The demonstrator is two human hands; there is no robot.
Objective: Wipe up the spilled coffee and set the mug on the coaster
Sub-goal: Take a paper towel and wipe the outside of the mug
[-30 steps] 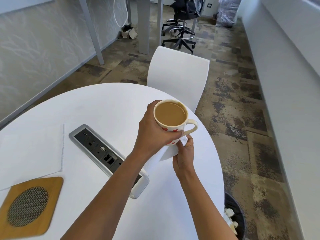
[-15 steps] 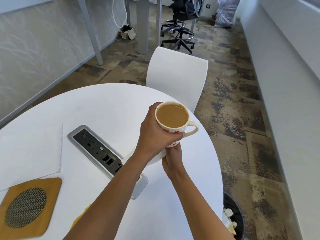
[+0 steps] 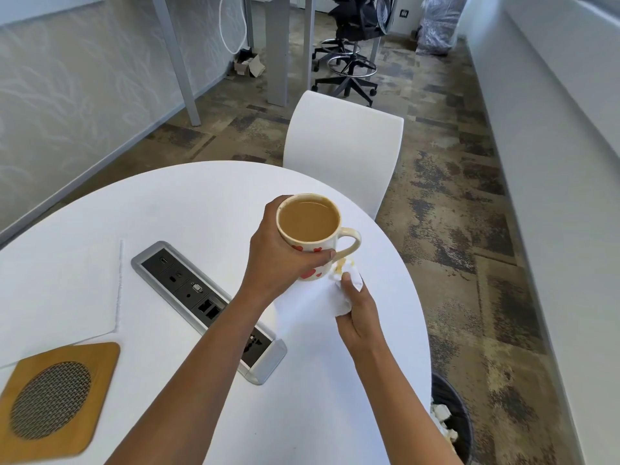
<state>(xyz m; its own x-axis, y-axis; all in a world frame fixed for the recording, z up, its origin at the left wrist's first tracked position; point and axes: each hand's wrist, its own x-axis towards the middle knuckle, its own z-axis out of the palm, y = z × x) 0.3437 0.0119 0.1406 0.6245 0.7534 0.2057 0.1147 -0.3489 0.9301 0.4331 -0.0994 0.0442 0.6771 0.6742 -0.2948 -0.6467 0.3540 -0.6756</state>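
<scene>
Centre of frame: my left hand [image 3: 281, 260] wraps its fingers around the mug [image 3: 310, 236], held above the white table [image 3: 208, 196], coffee near the brim. Just below and right: my right hand [image 3: 360, 307] pinches a white napkin [image 3: 312, 303], stained brown at its top, against the mug's base. Lower left: wooden coaster [image 3: 57, 401], well apart from the mug. Middle: socket strip [image 3: 188, 290].

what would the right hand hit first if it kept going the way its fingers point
Probably the underside of the cream mug with red hearts: the right hand, gripping the white napkin, points up at it. Depth is unclear.
</scene>
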